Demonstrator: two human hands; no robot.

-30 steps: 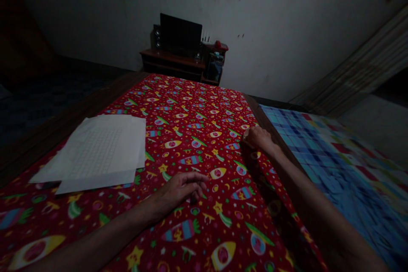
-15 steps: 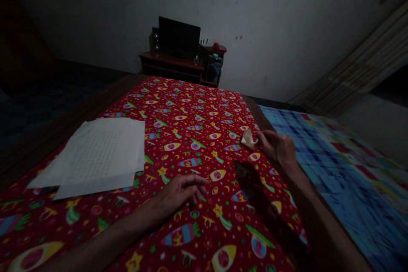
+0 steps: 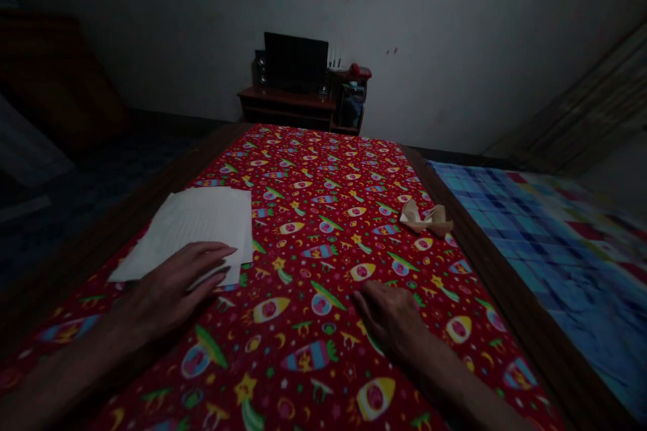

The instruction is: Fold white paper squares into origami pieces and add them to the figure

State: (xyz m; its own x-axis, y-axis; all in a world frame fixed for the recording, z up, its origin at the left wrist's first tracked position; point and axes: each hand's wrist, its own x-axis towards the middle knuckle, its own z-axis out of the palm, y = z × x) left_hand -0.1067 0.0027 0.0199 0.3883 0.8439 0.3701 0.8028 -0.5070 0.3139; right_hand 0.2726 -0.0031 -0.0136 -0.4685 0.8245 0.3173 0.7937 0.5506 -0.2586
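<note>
head view: paper on the red cloth, by the left hand with fingers parted, should be light, limp and easily creased, so pinch its right edge; curled right hand, grip unclear.

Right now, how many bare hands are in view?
2: the left hand at the near part of the white papers, and the right hand over the red cloth, nearer the camera than the brown scrap. None seems hidden.
</note>
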